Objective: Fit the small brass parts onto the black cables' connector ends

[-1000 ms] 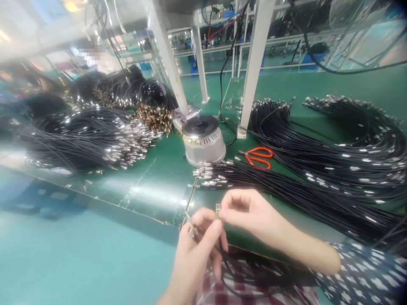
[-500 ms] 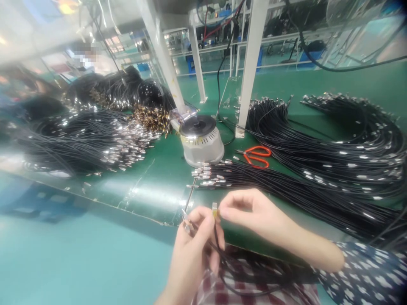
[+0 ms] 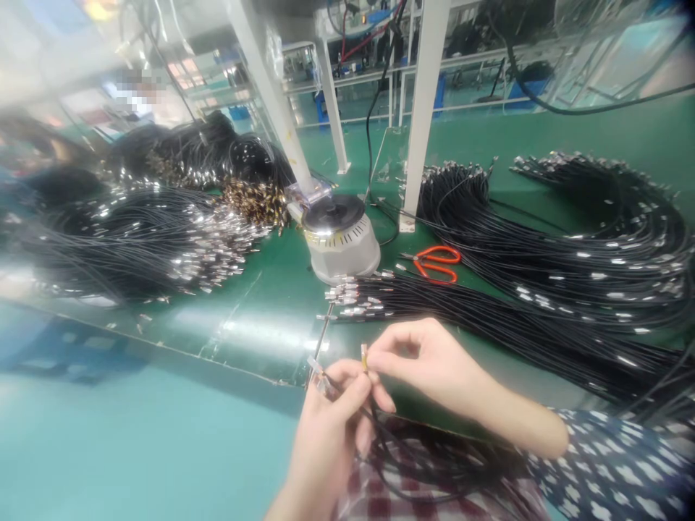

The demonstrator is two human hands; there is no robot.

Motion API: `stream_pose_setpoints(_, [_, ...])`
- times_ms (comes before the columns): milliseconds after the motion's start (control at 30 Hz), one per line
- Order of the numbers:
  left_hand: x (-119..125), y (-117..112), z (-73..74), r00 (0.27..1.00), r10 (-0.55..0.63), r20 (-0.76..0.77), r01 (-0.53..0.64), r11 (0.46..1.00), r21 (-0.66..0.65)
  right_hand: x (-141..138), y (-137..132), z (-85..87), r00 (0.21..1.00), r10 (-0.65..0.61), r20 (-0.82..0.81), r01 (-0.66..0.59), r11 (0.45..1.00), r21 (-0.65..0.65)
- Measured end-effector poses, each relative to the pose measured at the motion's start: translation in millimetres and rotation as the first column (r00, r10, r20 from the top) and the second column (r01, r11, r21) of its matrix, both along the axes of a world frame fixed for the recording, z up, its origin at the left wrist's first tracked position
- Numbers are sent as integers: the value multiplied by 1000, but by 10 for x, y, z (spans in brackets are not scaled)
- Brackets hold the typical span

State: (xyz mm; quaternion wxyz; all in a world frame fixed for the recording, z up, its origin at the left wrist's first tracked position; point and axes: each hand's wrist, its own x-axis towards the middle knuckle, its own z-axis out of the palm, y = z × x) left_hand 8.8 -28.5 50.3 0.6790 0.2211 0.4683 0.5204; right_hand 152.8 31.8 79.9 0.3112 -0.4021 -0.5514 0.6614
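Note:
My left hand is closed around several black cables, whose lengths droop over my lap. Silver connector ends poke out above its thumb and index finger. Between the two hands, one cable's metal connector stands upright, with a yellowish part just below the metal. Thumb and index finger of my right hand pinch at the side of this connector. The fingertips partly hide where they meet it.
A bundle of cables lies just beyond my hands, with orange-handled scissors behind it. A grey-white round device with a black top stands mid-table. Larger cable piles lie left and right. White posts rise behind.
The upright connector has turned so that it shows a narrower side. My right hand has shifted slightly left, and the left hand's fingers have moved up near the connector.

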Motion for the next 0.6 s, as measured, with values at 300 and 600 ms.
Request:
stream_pose_setpoints(300, [2,22,7,998,-47,49,45,998,38,-70,-4,-141,952,-11,-306,-26,993,-116])
stream_pose_setpoints(600, [11,13,46,998,32,-53,-30,998,47,-54,-98,-45,992,-101,-69,109,987,115])
